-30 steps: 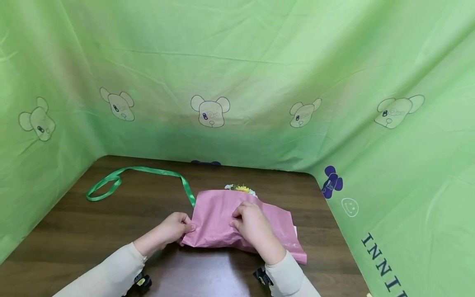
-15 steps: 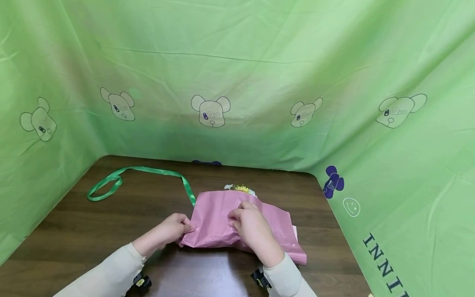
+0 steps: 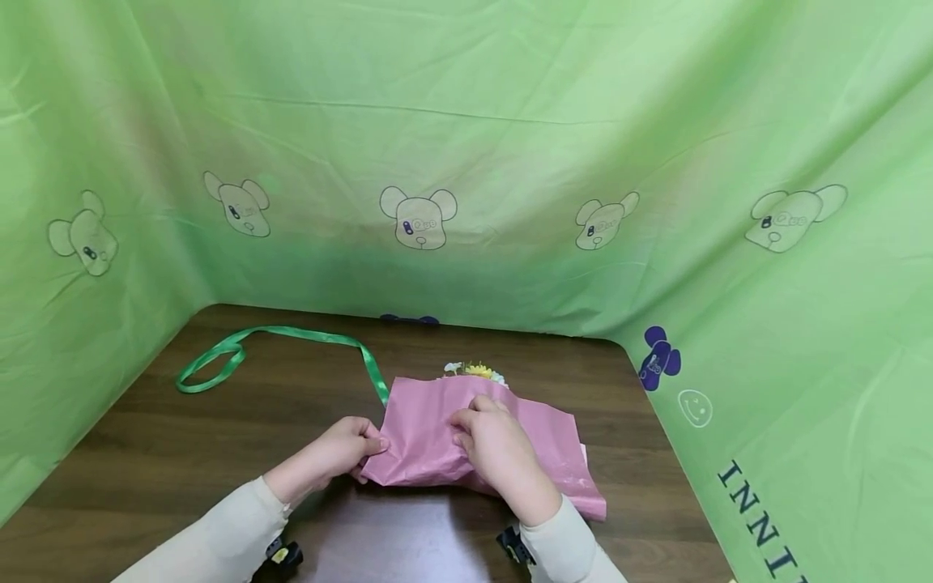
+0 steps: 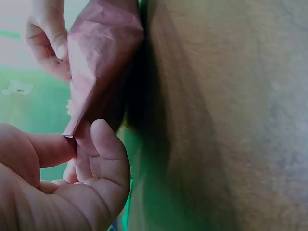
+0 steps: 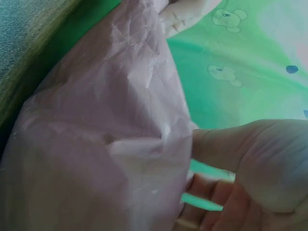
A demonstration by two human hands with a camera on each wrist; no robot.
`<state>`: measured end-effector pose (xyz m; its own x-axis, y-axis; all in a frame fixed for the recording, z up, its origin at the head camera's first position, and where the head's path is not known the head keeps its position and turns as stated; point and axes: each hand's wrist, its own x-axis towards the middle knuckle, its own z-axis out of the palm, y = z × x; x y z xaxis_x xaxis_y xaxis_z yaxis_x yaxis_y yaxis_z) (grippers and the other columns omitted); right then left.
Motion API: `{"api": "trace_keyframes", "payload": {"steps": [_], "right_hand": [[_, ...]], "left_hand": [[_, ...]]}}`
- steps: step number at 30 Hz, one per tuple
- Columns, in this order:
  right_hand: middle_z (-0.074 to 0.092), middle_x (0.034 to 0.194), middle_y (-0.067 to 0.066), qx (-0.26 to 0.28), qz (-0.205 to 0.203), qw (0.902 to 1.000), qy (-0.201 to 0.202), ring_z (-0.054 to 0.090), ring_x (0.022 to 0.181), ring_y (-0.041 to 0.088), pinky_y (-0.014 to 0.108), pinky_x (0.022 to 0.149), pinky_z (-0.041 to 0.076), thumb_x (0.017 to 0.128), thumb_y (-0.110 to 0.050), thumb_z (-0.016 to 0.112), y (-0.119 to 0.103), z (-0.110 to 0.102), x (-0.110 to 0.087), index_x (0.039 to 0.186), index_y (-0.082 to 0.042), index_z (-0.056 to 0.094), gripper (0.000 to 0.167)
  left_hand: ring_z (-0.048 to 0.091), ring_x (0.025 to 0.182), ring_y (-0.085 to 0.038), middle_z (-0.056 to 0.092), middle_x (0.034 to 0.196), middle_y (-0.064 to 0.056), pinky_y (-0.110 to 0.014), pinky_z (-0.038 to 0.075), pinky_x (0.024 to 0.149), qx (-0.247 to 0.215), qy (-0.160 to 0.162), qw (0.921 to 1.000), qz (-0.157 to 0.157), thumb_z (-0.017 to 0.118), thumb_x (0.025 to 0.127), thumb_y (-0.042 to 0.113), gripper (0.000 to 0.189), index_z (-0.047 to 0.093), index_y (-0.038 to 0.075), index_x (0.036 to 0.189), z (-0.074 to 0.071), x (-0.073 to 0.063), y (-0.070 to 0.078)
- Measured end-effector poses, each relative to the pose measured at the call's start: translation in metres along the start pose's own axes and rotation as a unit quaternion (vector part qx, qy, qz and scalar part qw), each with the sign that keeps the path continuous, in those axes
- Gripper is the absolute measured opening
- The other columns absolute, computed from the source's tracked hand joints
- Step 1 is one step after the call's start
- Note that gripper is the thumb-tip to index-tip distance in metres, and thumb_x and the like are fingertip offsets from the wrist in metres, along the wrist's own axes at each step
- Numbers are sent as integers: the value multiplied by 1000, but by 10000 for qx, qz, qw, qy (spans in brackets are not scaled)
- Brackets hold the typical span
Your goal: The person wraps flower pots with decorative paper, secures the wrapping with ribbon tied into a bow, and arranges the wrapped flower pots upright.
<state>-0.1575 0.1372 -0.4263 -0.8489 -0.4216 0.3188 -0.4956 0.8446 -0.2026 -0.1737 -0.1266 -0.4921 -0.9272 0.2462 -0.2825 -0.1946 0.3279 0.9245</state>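
A sheet of pink wrapping paper (image 3: 426,429) lies folded over a bunch of flowers on the table. Only small yellow and pale blue flower heads (image 3: 477,371) peek out past its far edge; the stems are hidden. At the paper's near left corner, my left hand (image 3: 342,449) pinches the edge between thumb and fingers, as the left wrist view confirms. My right hand (image 3: 499,449) rests on the middle of the sheet, thumb and fingertips touching its surface with loosely bent fingers. In the right wrist view a gap shows between thumb (image 5: 216,147) and fingers.
A green ribbon (image 3: 291,332) runs from under the paper's left side to a loop at the table's back left. The brown wooden table (image 3: 182,453) is enclosed by green cloth walls (image 3: 510,121) with bear prints. A white edge (image 3: 584,453) shows beneath the paper's right side.
The right hand's fingers have shifted slightly left on the paper. The left hand keeps its pinch at the corner. The head view has turned a little.
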Motion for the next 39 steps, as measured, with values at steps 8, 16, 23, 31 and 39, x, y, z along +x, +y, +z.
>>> {"api": "trace_keyframes", "payload": {"steps": [8,16,23,31,39], "right_hand": [[54,91,-4,-232,-269,9993,-152,49,82,19,28,68,48,89,-19,79,0,0,0,104,-27,82,17],[57,94,-4,-131,-178,9997,-142,54,87,20,31,75,51,90,-20,79,-1,0,0,108,-19,79,18],[64,101,2,192,414,9985,-299,59,97,24,37,85,54,86,-19,82,-2,-4,4,111,-9,71,29],[59,101,3,355,792,9956,-358,59,99,23,39,89,53,87,-19,82,-2,-2,2,105,-8,70,25],[58,98,1,353,958,9941,-365,59,97,22,38,87,53,85,-23,84,-2,-3,3,100,-8,70,24]], "left_hand": [[61,58,-18,60,75,-10,-33,56,52,66,27,10000,-18,66,98,10,15,60,-2,92,-2,-2,6],[63,61,-19,61,77,-11,-36,58,55,-88,-47,9998,170,65,99,10,15,61,-4,95,-1,-6,7],[63,60,-20,61,76,-11,-36,57,54,-125,-14,9996,260,64,99,8,14,61,-4,94,2,-7,13],[58,55,-15,59,68,-6,-31,55,52,-468,-158,9988,-16,62,98,9,13,60,-4,95,1,-5,6],[58,53,-13,57,66,-4,-30,55,52,-669,-223,9973,-178,61,96,8,12,57,-3,94,0,-2,-1]]}}
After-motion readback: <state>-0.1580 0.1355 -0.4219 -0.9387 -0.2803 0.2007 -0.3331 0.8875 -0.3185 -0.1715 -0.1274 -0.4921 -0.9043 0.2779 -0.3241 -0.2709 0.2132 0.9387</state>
